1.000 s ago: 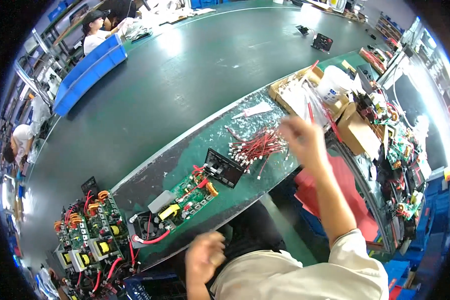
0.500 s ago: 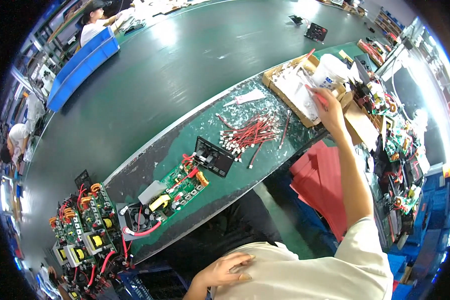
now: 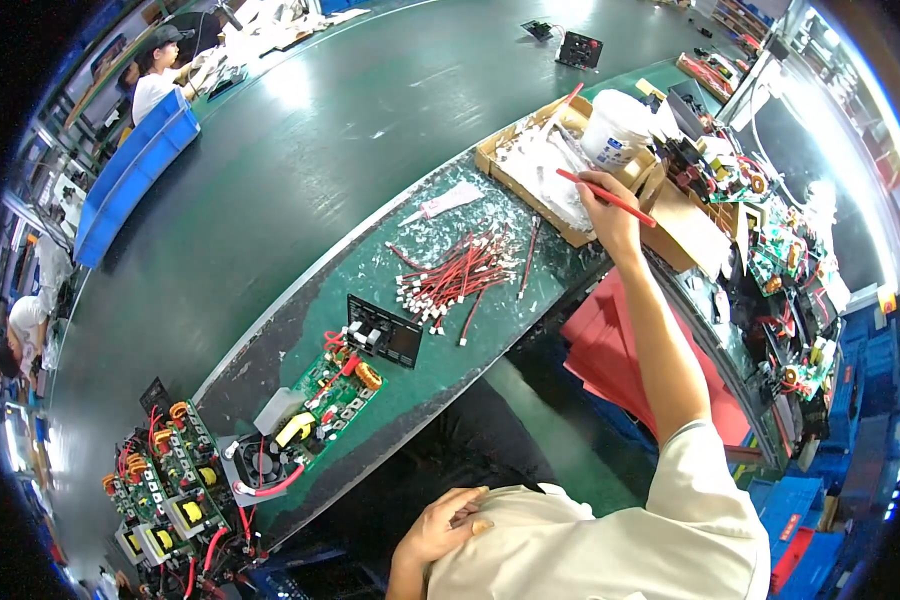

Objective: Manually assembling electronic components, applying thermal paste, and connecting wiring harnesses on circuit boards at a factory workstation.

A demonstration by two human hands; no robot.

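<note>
My right hand [image 3: 610, 218] pinches a slim red stick [image 3: 632, 207], pen-like in shape, above the near edge of a shallow cardboard box [image 3: 568, 236]. White paste or powder smears the box's inside. My left hand [image 3: 444, 524] lies against my shirt with loosely bent fingers and nothing visible in it. On the bench, a green circuit board [image 3: 345, 410] stretches between a black end panel [image 3: 395, 335] and a fan [image 3: 260, 461]. Beyond the panel is a pile of red wires with white connectors [image 3: 457, 268], with a white tube [image 3: 445, 201] behind it.
A white tub [image 3: 615, 130] stands by the box. More circuit boards pile up at left [image 3: 175, 470] and right [image 3: 780, 255]. Red sheets [image 3: 630, 350] lie below the bench's right part. Across the dark conveyor [image 3: 300, 180] are a blue bin [image 3: 135, 180] and a seated person [image 3: 155, 80].
My right hand has turned, so the red stick now shows lengthwise across it. The whole view has shifted, moving the bench things left in the picture. My left hand stays at the shirt.
</note>
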